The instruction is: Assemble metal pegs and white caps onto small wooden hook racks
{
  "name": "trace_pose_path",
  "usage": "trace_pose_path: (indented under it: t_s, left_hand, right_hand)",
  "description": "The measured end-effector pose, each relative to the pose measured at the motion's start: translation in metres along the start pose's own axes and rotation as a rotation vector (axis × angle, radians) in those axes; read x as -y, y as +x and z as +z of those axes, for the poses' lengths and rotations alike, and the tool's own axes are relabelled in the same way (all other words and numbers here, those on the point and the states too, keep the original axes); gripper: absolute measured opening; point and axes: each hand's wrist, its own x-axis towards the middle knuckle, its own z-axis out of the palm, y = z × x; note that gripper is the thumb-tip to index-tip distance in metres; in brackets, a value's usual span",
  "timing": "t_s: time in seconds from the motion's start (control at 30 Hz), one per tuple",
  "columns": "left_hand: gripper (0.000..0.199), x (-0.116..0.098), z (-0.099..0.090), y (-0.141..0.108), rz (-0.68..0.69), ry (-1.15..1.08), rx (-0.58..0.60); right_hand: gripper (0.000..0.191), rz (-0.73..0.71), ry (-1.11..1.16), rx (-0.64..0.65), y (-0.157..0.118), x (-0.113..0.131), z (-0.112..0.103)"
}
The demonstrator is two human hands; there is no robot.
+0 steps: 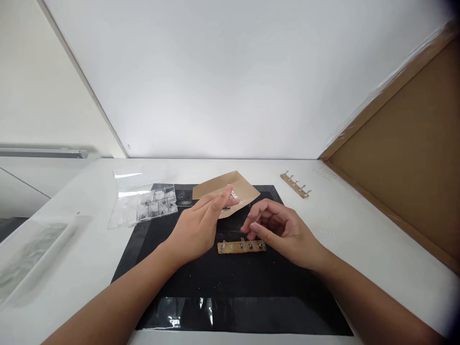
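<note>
My left hand (199, 225) reaches over a sheet of brown paper (246, 191) with its fingers stretched out. Small white pieces (234, 195) lie on the paper beside those fingers, and a small dark item shows just under them. Thumb and fingertips of my right hand (283, 230) are pinched together on a tiny shiny metallic piece (255, 221), too small to name. Just below, on the black mat (230, 282), rests a tan strip (233, 247) bearing several small metal pieces and clear tabs.
A clear compartment box (158, 207) with its lid up stands at the left, partly on the mat. Another tan strip with upright clips (294, 186) lies at the back right. A translucent tray (53, 258) sits far left; a brown-framed panel (402, 143) rises at right.
</note>
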Motion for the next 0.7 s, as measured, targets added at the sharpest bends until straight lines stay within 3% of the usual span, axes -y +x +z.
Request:
trace_pose_path:
  t_s: [0.07,0.2,0.43,0.57,0.7]
  left_hand:
    - [0.092,0.001,0.001,0.001,-0.026,-0.036,0.012]
    - [0.09,0.002,-0.005,0.005,0.13,0.024,-0.044]
    - [0.095,0.002,-0.011,0.0,0.095,0.188,0.123]
    - [0.076,-0.001,-0.008,-0.002,0.109,0.21,0.15]
    - [0.047,-0.01,-0.007,0.0,0.072,0.129,0.08]
  right_hand:
    - [0.022,-0.01,-0.027,-0.019,0.001,-0.001,0.0]
    - [0.025,-0.014,-0.106,-0.071,0.004,-0.006,-0.003]
    - [0.025,-0.071,-0.158,-0.149,0.007,-0.01,-0.012]
    - [0.025,-0.064,-0.155,-0.137,0.008,-0.01,-0.011]
    - [0.025,-0.054,-0.147,-0.088,0.006,-0.009,-0.007]
